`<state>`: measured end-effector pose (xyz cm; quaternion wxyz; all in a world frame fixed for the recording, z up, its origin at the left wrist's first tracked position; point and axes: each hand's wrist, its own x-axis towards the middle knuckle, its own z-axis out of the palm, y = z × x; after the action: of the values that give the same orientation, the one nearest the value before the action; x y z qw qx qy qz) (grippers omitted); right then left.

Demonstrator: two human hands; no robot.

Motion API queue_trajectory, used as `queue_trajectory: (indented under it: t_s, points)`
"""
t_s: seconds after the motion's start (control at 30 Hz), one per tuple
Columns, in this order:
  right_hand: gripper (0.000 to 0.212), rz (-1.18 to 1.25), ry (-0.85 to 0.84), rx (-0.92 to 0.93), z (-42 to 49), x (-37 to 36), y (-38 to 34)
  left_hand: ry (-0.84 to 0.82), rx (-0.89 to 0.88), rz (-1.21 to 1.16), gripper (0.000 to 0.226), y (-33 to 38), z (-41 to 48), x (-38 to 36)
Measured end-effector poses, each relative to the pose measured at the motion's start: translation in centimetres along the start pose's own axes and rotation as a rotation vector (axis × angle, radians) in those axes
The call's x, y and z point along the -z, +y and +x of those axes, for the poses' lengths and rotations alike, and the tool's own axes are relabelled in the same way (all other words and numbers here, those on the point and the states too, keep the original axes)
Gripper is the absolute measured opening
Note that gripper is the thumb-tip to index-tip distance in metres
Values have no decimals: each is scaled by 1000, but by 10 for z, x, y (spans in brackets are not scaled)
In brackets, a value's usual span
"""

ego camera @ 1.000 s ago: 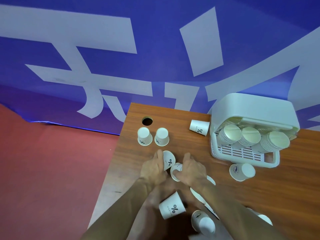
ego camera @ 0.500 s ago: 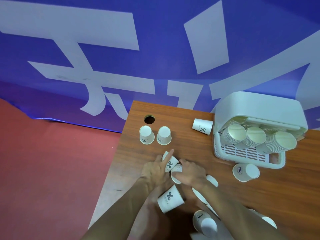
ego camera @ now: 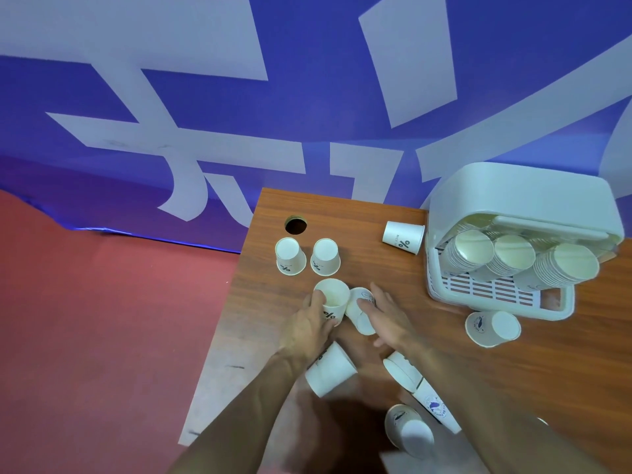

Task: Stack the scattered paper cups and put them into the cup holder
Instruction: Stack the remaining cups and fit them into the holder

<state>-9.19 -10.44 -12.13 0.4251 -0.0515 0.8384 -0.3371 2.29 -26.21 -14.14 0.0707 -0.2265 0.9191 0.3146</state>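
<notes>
My left hand (ego camera: 307, 328) grips an upright white paper cup (ego camera: 331, 297) with a % mark, its mouth facing up. Right beside it, my right hand (ego camera: 388, 318) holds a second cup (ego camera: 360, 311) lying on its side, thumb and fingers round it. The white cup holder (ego camera: 513, 200) stands at the right with three stacks of cups (ego camera: 519, 260) lying in it. Two cups (ego camera: 290, 256) stand upside down near the table's far left corner. Several more cups lie scattered near my forearms.
A cup (ego camera: 403, 237) lies on its side next to the holder's left wall. Another cup (ego camera: 492, 328) lies in front of the holder. A round cable hole (ego camera: 295, 225) is in the wooden table (ego camera: 393, 268). Red floor is to the left, a blue banner behind.
My left hand has stood the % cup upright with its mouth up. My right hand has shifted slightly right with the other cup. The view moved a little.
</notes>
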Motion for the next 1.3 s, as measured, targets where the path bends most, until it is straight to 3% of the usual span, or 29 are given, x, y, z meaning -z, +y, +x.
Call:
queue_trajectory:
  t_s: [0.07, 0.17, 0.3, 0.37, 0.57, 0.67, 0.93, 1.13, 1.3]
  points:
    - [70, -10, 17, -29, 1, 1, 1, -5, 0, -12, 30, -1, -1, -3]
    - [39, -55, 107, 29, -1, 4, 3, -13, -2, 10, 26, 2, -2, -4]
    - [27, -520, 280, 259, -4, 17, 12, 10, -94, 262, 26, 8, -2, 0]
    - [23, -610, 375, 376, -5, 21, 16, 80, -161, 307, 16, 11, -4, 3]
    - [16, -625, 439, 575, -17, 24, 25, 187, -257, 357, 9, 20, -6, 13]
    - [8, -620, 433, 550, -23, 22, 31, 198, -285, 393, 10, 22, -6, 17]
    - [16, -732, 428, 504, -38, 27, 34, 191, -388, 442, 15, 42, -6, 33]
    - [13, -637, 559, 553, -64, 60, 24, 200, -546, 484, 14, 82, 14, 56]
    - [15, -514, 706, 584, -89, 107, 38, 243, -709, 379, 6, 135, 27, 69]
